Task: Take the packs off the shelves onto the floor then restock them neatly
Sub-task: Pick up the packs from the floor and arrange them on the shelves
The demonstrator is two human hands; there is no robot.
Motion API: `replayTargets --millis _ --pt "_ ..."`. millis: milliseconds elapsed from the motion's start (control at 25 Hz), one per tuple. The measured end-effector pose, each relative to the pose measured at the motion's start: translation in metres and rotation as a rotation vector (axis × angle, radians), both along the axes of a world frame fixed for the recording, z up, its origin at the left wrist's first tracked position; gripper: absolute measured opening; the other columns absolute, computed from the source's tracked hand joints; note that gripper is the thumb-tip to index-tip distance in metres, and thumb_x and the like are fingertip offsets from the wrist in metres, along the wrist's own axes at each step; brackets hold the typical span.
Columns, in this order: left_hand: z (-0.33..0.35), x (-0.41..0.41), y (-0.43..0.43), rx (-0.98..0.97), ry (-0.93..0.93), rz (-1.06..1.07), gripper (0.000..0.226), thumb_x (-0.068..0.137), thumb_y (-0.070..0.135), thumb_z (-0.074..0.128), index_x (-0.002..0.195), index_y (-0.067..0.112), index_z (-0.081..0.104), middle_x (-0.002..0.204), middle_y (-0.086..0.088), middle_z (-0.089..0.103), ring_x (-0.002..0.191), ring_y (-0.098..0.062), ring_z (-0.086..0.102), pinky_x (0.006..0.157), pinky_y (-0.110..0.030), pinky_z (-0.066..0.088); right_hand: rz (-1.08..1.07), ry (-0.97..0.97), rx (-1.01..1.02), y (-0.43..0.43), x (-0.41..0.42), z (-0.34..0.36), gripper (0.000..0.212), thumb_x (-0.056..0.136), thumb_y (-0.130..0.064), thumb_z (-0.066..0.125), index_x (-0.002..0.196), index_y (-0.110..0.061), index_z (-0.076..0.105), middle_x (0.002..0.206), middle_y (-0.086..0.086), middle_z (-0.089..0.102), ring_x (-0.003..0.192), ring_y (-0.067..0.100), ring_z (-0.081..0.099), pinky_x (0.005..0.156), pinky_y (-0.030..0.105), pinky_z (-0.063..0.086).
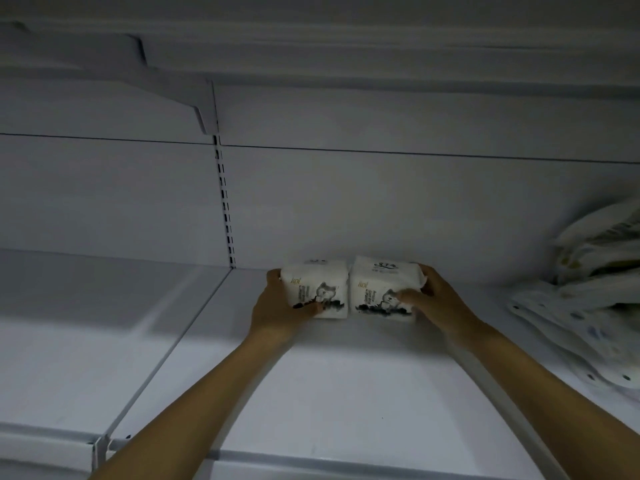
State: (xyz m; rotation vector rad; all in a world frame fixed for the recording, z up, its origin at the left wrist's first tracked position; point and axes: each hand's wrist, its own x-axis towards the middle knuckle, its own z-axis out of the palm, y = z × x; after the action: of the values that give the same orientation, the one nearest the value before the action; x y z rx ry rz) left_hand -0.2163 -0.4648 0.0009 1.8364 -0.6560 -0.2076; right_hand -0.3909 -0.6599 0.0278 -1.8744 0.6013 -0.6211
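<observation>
Two white packs sit side by side, touching, at the back of the white shelf point(329, 393) against its rear panel. The left hand point(277, 306) grips the left pack point(317, 289) and the right hand point(436, 299) grips the right pack point(379, 289), fingers curled over outer ends and thumbs on the fronts. They look soft, light and squashable in slick wrap, so holding the ends seems safest.

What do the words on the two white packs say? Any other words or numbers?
"kol" or "koi", gold, last letter unclear: front of the left pack.
The same gold word: front of the right pack.
Small dark lines beside each pack's animal drawing: too blurred.
Dark print on top of both packs: too blurred.
Print on the spotted bags at right: too blurred.
No numbers readable.
</observation>
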Motion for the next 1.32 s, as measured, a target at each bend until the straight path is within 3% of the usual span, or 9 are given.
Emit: replayTargets --millis 80,160,320,520,640,840,1040,1200,1320 --pt "0.001 0.002 -0.007 -0.03 0.016 0.061 0.077 0.073 0.033 0.082 0.133 0.02 0.037 0.114 0.007 0.054 0.098 -0.012 0.053 0.08 -0.024 0.04 -0.052 -0.07 0.054 0.0 0.01 -0.006 0.033 0.086 -0.009 0.068 0.113 -0.018 0.051 0.109 0.003 0.064 0.086 0.003 0.061 0.067 0.01 0.05" --pt "0.001 0.006 -0.012 -0.072 0.047 0.119 0.068 0.076 0.036 0.079 0.13 0.019 0.041 0.113 0.003 0.058 0.094 -0.015 0.055 0.078 -0.026 0.043 -0.16 -0.124 0.061 0.0 0.015 -0.02 0.034 0.086 -0.019 0.07 0.114 -0.019 0.05 0.108 0.001 0.064 0.088 0.003 0.062 0.075 0.016 0.049" --pt "0.0 0.021 -0.023 -0.046 0.011 0.126 0.055 0.081 0.041 0.073 0.125 0.018 0.048 0.106 0.005 0.058 0.097 -0.018 0.058 0.074 -0.026 0.043 -0.225 -0.032 -0.069 -0.007 0.022 -0.03 0.039 0.088 -0.041 0.063 0.12 -0.02 0.056 0.109 -0.003 0.066 0.092 0.009 0.062 0.08 0.025 0.043" --pt "-0.012 0.035 -0.025 -0.111 -0.063 0.066 0.063 0.074 0.01 0.079 0.126 0.018 0.044 0.115 0.004 0.055 0.104 -0.013 0.054 0.075 -0.019 0.041 -0.199 -0.066 -0.107 -0.009 0.024 -0.032 0.024 0.09 -0.03 0.065 0.113 -0.03 0.056 0.105 -0.009 0.065 0.092 0.007 0.06 0.076 0.018 0.042" --pt "-0.013 0.035 -0.029 -0.059 -0.123 0.107 0.058 0.07 0.011 0.081 0.112 0.02 0.042 0.113 0.001 0.054 0.1 -0.015 0.052 0.071 -0.023 0.038 -0.238 -0.078 -0.146 -0.008 0.024 -0.039 0.027 0.089 -0.031 0.065 0.116 -0.028 0.059 0.108 -0.006 0.064 0.097 0.012 0.06 0.081 0.024 0.043" --pt "-0.009 0.029 -0.032 0.004 -0.11 0.125 0.043 0.084 0.023 0.069 0.109 0.023 0.034 0.084 0.013 0.051 0.07 -0.007 0.052 0.052 -0.02 0.033 -0.247 -0.064 -0.063 -0.012 0.046 -0.016 0.027 0.089 -0.019 0.066 0.114 -0.018 0.057 0.104 0.003 0.064 0.094 0.02 0.061 0.088 0.036 0.048" --pt "-0.017 0.039 -0.035 -0.013 -0.174 0.184 0.04 0.086 0.031 0.068 0.121 0.014 0.056 0.115 -0.005 0.054 0.11 -0.022 0.051 0.081 -0.026 0.038 -0.354 -0.113 -0.106 0.001 0.062 -0.041 0.033 0.092 -0.025 0.062 0.122 -0.014 0.053 0.114 0.006 0.056 0.105 0.023 0.056 0.09 0.033 0.045" --pt "-0.014 0.036 -0.033 -0.06 -0.101 0.131 0.046 0.085 0.029 0.07 0.125 0.024 0.048 0.105 0.007 0.059 0.096 -0.013 0.059 0.076 -0.023 0.04 -0.411 -0.166 -0.062 -0.002 0.058 -0.04 0.041 0.089 -0.028 0.066 0.127 -0.02 0.052 0.103 0.003 0.056 0.093 0.018 0.057 0.081 0.026 0.042" --pt "-0.016 0.038 -0.032 -0.1 -0.098 0.116 0.042 0.087 0.022 0.068 0.122 0.02 0.044 0.106 0.008 0.06 0.098 -0.012 0.06 0.079 -0.023 0.042 -0.401 -0.219 0.02 -0.003 0.058 -0.04 0.048 0.087 -0.029 0.068 0.13 -0.024 0.047 0.092 -0.002 0.061 0.084 0.014 0.059 0.08 0.029 0.047"
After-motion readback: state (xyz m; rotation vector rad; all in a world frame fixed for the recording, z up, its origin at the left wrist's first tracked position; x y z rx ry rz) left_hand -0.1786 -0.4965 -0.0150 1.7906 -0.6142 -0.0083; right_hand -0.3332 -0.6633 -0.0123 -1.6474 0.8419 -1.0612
